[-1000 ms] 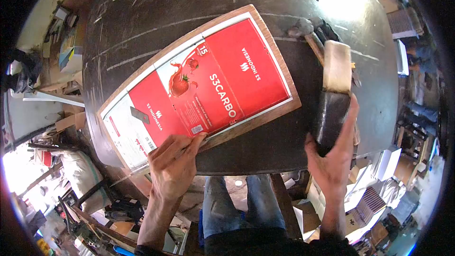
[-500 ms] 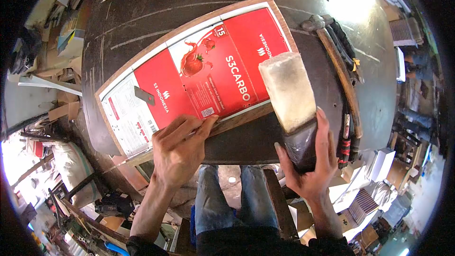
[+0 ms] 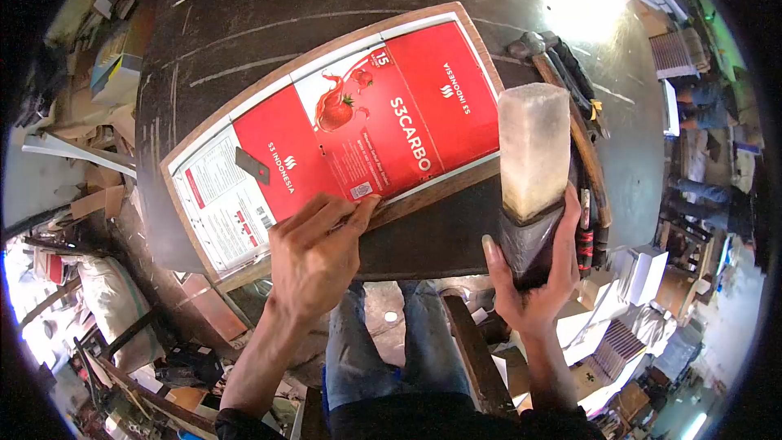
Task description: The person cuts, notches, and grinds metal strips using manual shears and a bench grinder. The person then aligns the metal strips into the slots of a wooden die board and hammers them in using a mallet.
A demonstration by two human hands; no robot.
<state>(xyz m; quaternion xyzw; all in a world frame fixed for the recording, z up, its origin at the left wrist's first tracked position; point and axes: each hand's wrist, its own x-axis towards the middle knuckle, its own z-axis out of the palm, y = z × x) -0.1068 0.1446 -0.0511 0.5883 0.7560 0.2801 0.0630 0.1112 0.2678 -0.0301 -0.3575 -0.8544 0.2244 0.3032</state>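
Starting with the right hand (image 3: 533, 301): thumb on one side, fingers on the other, wrapped round the dark lower part of a chunky rectangular block (image 3: 535, 147). The pale end points away from the person. Can't tell what it's made of, sorry. It sits just beside the near right corner of the panel in this view, and I can't tell if it touches anything.

Left hand (image 3: 314, 265) is a narrow pinch, thumb and fingers bunched right at the near edge of the panel. Can't tell if something tiny is between the fingertips.

The panel itself lies on the dark tabletop (image 3: 244, 41), slanted across it: wooden frame (image 3: 440, 195) with a bowed far side, white border inside, and a red and white printed sheet (image 3: 456, 65) in the middle. There's a small dark metal plate (image 3: 252, 165) with a hole in it lying on the sheet's left part.

Further right, past the block, there's a wooden-handled hammer (image 3: 592, 165), with a red-banded handle (image 3: 585, 248) near its lower end.

My read: this is a steady-and-line-up stage at that near edge. From here, any strike or press with the block calls for a square face and left fingertips well clear.
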